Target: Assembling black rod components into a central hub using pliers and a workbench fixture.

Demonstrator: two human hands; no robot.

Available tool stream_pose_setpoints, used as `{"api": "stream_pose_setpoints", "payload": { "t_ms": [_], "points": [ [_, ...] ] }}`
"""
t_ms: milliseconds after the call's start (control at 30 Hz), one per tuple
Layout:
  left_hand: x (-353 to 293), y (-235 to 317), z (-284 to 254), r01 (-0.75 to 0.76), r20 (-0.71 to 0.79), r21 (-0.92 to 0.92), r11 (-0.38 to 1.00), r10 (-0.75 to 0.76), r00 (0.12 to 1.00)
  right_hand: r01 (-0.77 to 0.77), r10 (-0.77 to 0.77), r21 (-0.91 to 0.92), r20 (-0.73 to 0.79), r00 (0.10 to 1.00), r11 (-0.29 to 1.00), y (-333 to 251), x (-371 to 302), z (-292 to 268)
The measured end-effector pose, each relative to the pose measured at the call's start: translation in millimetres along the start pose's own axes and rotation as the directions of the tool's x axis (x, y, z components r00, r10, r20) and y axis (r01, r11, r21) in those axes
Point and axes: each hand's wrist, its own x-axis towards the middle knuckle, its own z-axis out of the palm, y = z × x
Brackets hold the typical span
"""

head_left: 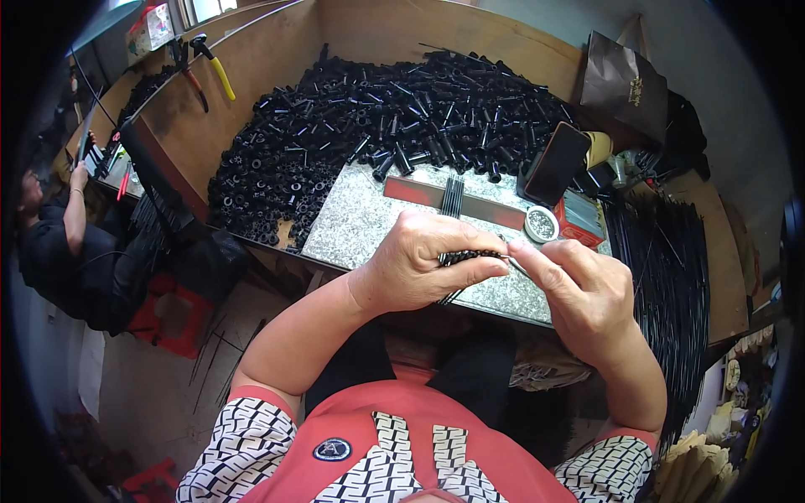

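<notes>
My left hand (428,261) is closed over a bundle of thin black rods (453,198), which lies across a flat metal bar (495,210). Between its thumb and fingers shows a row of small dark, knobbly ends (471,256). My right hand (583,293) pinches close to the left thumb tip, its fingertips almost touching it. A thin greyish sliver (518,267) shows under the right fingers; what they grip is too small to make out. Just beyond the right hand stands a small round white cup (541,225) of tiny shiny metal pieces.
The speckled stone slab (344,220) lies before a large heap of black tubular parts (402,109). A phone (557,163) and a red box (580,221) stand at its right. Long black rods (662,285) hang further right. Pliers (220,75) hang on the wooden side. Another person (71,243) sits left.
</notes>
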Motion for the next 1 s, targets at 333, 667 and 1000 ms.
{"api": "stream_pose_setpoints", "payload": {
  "t_ms": [333,667,1000],
  "points": [
    [0.4,5.1,-1.7,0.019,0.046,0.016,1.0,-0.019,0.999,-0.029,0.029,0.025,0.002,1.0,0.999,-0.7,-3.2,0.2],
    [-0.5,4.9,-2.9,0.029,0.069,0.032,0.999,-0.031,0.997,-0.035,0.036,0.05,-0.011,0.999,0.998,-1.2,-3.6,0.8],
    [-0.6,5.4,-3.7,0.007,0.061,0.037,0.999,-0.01,0.998,-0.043,0.04,0.078,0.049,0.998,0.996,-4.6,-0.9,-4.1]
  ]
}}
